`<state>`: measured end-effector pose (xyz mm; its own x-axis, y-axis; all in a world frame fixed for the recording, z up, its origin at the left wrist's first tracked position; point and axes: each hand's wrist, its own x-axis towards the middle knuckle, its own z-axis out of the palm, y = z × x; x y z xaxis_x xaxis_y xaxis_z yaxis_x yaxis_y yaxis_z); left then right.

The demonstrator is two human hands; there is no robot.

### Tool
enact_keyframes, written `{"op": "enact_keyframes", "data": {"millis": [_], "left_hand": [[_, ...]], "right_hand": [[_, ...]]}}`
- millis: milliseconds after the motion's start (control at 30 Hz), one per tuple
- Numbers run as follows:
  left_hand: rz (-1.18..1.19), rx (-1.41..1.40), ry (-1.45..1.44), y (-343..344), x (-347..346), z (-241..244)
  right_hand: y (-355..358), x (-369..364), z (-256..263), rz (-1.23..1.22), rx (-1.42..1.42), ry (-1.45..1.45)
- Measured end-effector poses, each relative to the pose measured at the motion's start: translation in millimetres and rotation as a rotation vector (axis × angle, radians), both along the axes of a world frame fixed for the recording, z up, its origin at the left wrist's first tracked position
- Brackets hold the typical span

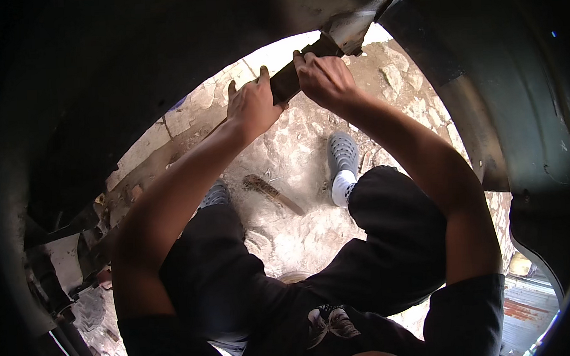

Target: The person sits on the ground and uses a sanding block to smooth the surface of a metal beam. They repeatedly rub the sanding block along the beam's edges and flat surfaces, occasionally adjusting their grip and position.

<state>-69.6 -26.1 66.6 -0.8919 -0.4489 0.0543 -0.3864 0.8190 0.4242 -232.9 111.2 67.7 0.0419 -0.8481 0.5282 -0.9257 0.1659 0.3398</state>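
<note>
A dark, flat strip [285, 84], its material hard to tell, slants up to the right in front of me. Its upper end meets a bent, worn sheet-metal flange [352, 29] of a vehicle body. My left hand [253, 105] grips the lower left end, with the thumb at the bottom edge and the fingers at the top. Farther up, my right hand [326, 78] is closed over the strip, fingertips on its upper edge. The undersides of my fingers are hidden. On the ground below lies a brush with a wooden handle [286, 202].
Dark body panels curve around me, one overhead [165, 49] and a greenish one [524, 96] at right. My feet in grey clogs [343, 151] rest on rough, broken concrete [293, 153]. Dark mechanical parts [56, 283] stand at lower left; a rusty corrugated sheet [529, 310] lies at lower right.
</note>
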Motion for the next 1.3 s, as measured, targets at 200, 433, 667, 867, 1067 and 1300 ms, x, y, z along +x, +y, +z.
{"op": "enact_keyframes", "data": {"millis": [200,433,667,867,1067,1300], "left_hand": [[-0.154,-0.093,0.072,6,21,-15],[-0.201,-0.024,-0.013,11,26,-10],[-0.309,-0.071,0.026,1,35,-10],[-0.330,-0.024,-0.007,-5,31,-7],[-0.295,-0.020,0.089,-12,32,-14],[-0.370,0.025,0.079,-12,36,-16]], "right_hand": [[27,21,6,-0.140,0.181,-0.101],[-5,0,2,-0.058,0.127,-0.188],[24,13,3,-0.075,0.074,-0.112],[-14,19,32,-0.227,0.431,-0.317],[12,8,27,-0.106,0.266,-0.252],[-12,25,41,-0.253,0.454,-0.309]]}}
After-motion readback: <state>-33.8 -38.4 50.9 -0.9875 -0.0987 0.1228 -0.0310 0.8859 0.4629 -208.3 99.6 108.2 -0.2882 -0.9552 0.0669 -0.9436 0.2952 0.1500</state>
